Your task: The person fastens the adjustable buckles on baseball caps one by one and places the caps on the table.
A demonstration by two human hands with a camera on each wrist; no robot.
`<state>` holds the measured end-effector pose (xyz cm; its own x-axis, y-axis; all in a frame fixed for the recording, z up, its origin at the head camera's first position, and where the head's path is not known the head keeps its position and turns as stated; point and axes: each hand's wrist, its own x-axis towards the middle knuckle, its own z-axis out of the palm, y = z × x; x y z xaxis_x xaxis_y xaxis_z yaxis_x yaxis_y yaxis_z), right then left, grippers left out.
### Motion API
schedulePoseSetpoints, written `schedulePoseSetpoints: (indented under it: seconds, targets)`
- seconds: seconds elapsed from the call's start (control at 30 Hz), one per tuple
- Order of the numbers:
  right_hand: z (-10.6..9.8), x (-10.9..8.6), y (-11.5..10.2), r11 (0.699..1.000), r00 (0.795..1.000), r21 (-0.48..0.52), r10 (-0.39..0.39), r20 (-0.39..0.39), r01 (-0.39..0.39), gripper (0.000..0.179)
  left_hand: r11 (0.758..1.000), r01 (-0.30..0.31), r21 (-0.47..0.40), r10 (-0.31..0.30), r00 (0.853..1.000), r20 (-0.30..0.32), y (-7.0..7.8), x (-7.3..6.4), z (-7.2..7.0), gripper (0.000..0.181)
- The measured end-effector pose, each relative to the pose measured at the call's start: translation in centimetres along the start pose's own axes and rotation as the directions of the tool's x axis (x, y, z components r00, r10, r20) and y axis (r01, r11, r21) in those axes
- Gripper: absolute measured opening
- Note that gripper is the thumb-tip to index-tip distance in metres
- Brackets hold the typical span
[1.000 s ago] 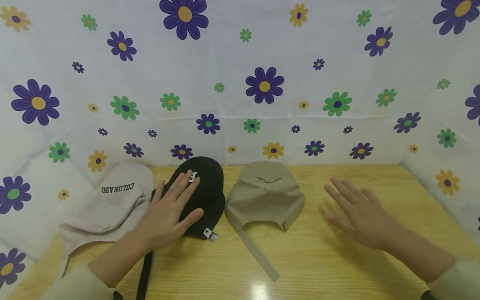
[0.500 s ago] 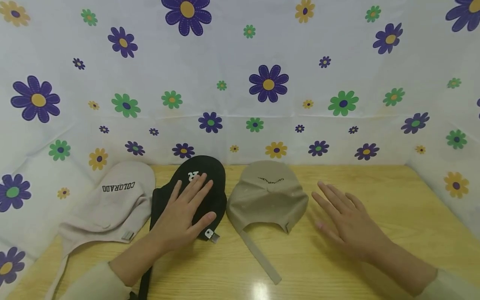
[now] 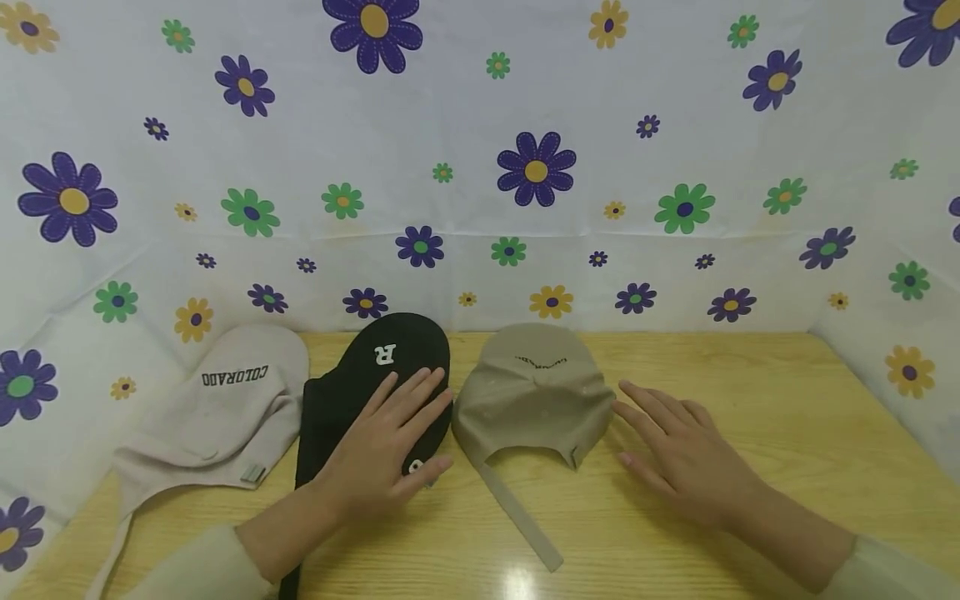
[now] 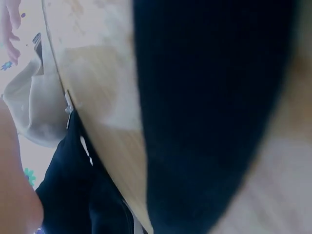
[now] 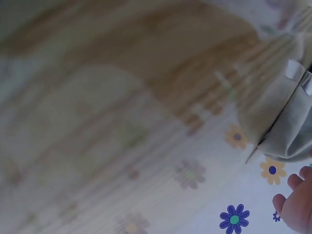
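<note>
Wooden table (image 3: 810, 408) bears three caps (image 3: 534, 400) before flowered cloth (image 3: 465, 125).

Wood-grained table (image 3: 795, 383), bounded along its far, left and right edges by a white cloth (image 3: 450, 100) printed with purple, green and yellow flowers (image 3: 536, 171).

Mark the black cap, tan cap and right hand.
Black cap (image 3: 356, 383): head view, on the upward-facing fabric.
Tan cap (image 3: 534, 404): head view, middle of the crown.
Right hand (image 3: 678, 457): head view, back of the hand.

There's a black cap (image 3: 351, 402), tan cap (image 3: 532, 398), pinkish cap (image 3: 228, 408) and flowered white cloth (image 3: 438, 104).
</note>
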<state>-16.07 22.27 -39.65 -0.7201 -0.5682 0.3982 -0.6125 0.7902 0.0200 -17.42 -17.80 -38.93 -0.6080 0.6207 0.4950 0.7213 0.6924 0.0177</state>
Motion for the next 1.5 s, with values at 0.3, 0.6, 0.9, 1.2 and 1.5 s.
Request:
schedulePoseSetpoints:
  seconds: [0.3,0.6,0.9,1.2,1.5]
  targets:
    - [0.4,0.8,-0.5,0.998,1.0,0.058,0.027,-0.009,-0.027,0.049,0.985,-0.173,0.025,0.175,0.977,-0.12,1.0,0.8,1.2,0.065]
    - [1.1,1.7,-1.3,0.994,1.0,0.103,0.019,0.012,-0.02,0.055,0.966,-0.256,-0.035,0.246,0.952,-0.183,1.9,1.4,2.5,0.056]
    - [1.7,2.7,-2.4,0.981,0.997,0.185,-0.052,-0.065,0.064,0.052,0.956,-0.286,-0.067,0.271,0.946,-0.179,2.9,2.2,3.1,0.058]
    - [2.2,3.5,-2.9,0.977,0.984,0.119,-0.167,-0.069,0.174,0.031,0.916,-0.388,-0.106,0.364,0.912,-0.19,3.9,3.1,3.4,0.044]
    - [2.2,3.3,-3.1,0.981,0.983,0.089,-0.179,0.038,0.175,0.027,0.857,-0.479,-0.189,0.484,0.875,-0.025,4.1,2.9,3.8,0.035]
